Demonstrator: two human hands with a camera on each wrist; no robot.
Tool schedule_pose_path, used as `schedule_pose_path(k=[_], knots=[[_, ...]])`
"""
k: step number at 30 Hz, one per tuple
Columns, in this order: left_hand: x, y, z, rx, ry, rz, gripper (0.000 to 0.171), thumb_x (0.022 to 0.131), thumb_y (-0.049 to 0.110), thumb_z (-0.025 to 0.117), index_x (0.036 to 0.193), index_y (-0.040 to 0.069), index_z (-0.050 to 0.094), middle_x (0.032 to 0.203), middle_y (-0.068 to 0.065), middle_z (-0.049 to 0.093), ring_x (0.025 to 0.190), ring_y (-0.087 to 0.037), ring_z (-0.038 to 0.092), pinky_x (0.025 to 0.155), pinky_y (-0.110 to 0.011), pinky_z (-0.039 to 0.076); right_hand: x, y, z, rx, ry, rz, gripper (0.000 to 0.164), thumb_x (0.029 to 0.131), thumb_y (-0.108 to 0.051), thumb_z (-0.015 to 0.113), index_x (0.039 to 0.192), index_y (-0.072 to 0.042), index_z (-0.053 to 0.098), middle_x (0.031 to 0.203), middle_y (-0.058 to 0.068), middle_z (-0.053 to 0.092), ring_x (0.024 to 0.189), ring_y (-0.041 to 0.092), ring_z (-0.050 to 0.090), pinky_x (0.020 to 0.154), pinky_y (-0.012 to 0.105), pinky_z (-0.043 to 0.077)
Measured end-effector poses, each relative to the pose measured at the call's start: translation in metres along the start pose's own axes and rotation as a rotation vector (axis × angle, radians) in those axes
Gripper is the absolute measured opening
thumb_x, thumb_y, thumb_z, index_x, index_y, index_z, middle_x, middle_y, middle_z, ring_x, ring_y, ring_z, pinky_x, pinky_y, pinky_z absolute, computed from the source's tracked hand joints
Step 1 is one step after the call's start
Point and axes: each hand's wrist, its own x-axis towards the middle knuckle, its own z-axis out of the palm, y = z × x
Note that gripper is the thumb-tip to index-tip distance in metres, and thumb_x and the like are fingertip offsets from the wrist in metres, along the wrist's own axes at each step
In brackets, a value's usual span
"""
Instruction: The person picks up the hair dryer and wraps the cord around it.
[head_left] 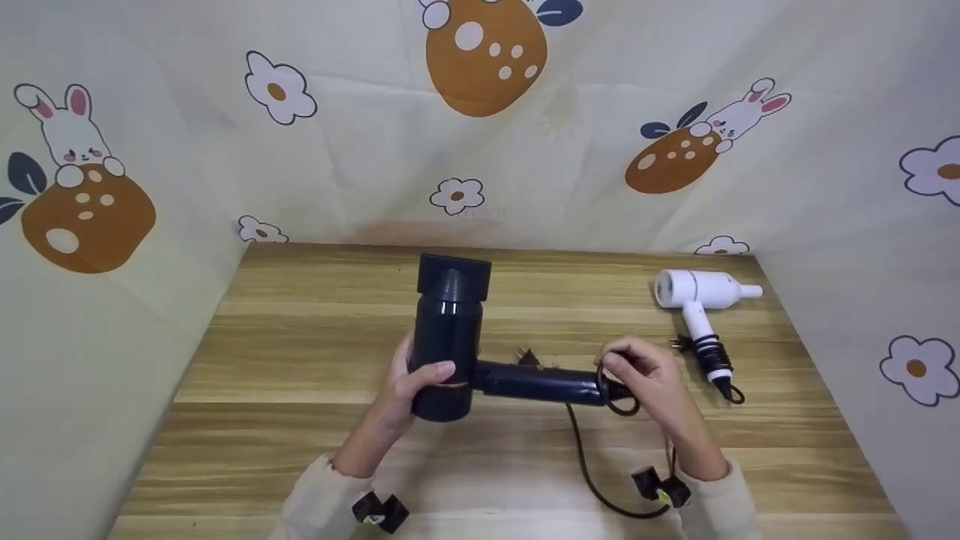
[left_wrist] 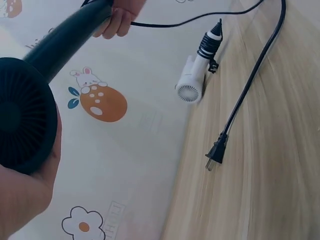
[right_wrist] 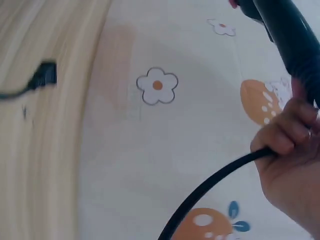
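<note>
A dark navy hair dryer with a wide flat nozzle is held over the table in the head view, its nozzle pointing toward the back. My left hand grips its barrel, thumb across the front near the rear end. The handle extends to the right. At the handle's end my right hand pinches the black cord, which makes a small loop there. The left wrist view shows the dryer's round rear grille. The cord's two-pin plug lies on the wood behind the handle.
A white hair dryer lies at the back right of the wooden table, black cord wound round its handle. Patterned cloth with rabbits, oranges and flowers encloses the table at the back and sides.
</note>
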Motion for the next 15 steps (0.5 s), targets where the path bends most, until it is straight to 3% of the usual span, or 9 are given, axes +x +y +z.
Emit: schedule_pose_path(k=[3, 5, 7, 10, 12, 15], knots=[[-0.001, 0.000, 0.000, -0.058, -0.034, 0.021, 0.039, 0.074, 0.013, 0.054, 0.113, 0.011, 0.051, 0.098, -0.004, 0.068, 0.090, -0.017, 0.063, 0.083, -0.030, 0.048, -0.002, 0.003, -0.003, 0.229, -0.025, 0.137, 0.027, 0.094, 0.001, 0.046, 0.092, -0.015, 0.068, 0.077, -0.012, 0.060, 0.068, -0.001, 0.052, 0.060, 0.013, 0.043], [0.001, 0.001, 0.000, -0.077, -0.027, 0.048, 0.037, 0.074, 0.013, 0.053, 0.112, 0.012, 0.052, 0.098, -0.004, 0.068, 0.089, -0.016, 0.063, 0.083, -0.029, 0.048, -0.003, 0.006, -0.002, 0.255, -0.035, 0.170, 0.028, 0.096, -0.002, 0.044, 0.095, -0.019, 0.067, 0.071, -0.012, 0.056, 0.061, -0.002, 0.049, 0.055, 0.012, 0.039], [0.003, 0.001, 0.001, -0.088, 0.005, 0.075, 0.038, 0.075, 0.012, 0.052, 0.112, 0.013, 0.053, 0.099, -0.004, 0.068, 0.090, -0.016, 0.062, 0.084, -0.029, 0.048, -0.004, 0.010, 0.002, 0.169, -0.047, 0.169, 0.028, 0.096, -0.003, 0.042, 0.087, -0.018, 0.064, 0.064, -0.009, 0.052, 0.057, -0.002, 0.045, 0.049, 0.014, 0.035], [0.005, 0.002, 0.003, -0.085, 0.083, 0.108, 0.039, 0.074, 0.010, 0.053, 0.113, 0.013, 0.053, 0.099, -0.004, 0.068, 0.091, -0.016, 0.062, 0.084, -0.029, 0.048, -0.007, 0.015, 0.010, -0.052, -0.068, 0.108, 0.024, 0.096, 0.001, 0.040, 0.081, -0.008, 0.056, 0.053, -0.003, 0.039, 0.048, 0.000, 0.035, 0.041, 0.019, 0.029], [0.006, 0.003, 0.004, -0.073, 0.131, 0.122, 0.041, 0.074, 0.008, 0.054, 0.115, 0.012, 0.052, 0.100, -0.004, 0.067, 0.092, -0.017, 0.062, 0.085, -0.030, 0.048, -0.009, 0.016, 0.016, -0.242, -0.070, 0.083, 0.021, 0.096, -0.001, 0.042, 0.081, -0.006, 0.055, 0.054, -0.003, 0.040, 0.048, 0.001, 0.036, 0.041, 0.022, 0.032], [0.008, 0.003, 0.006, -0.029, 0.200, 0.139, 0.046, 0.073, 0.007, 0.058, 0.118, 0.012, 0.050, 0.103, -0.003, 0.063, 0.094, -0.018, 0.059, 0.088, -0.031, 0.046, -0.014, 0.013, 0.022, -0.489, -0.070, 0.059, 0.010, 0.095, -0.007, 0.049, 0.091, -0.008, 0.059, 0.058, -0.011, 0.042, 0.051, -0.001, 0.039, 0.046, 0.021, 0.039]])
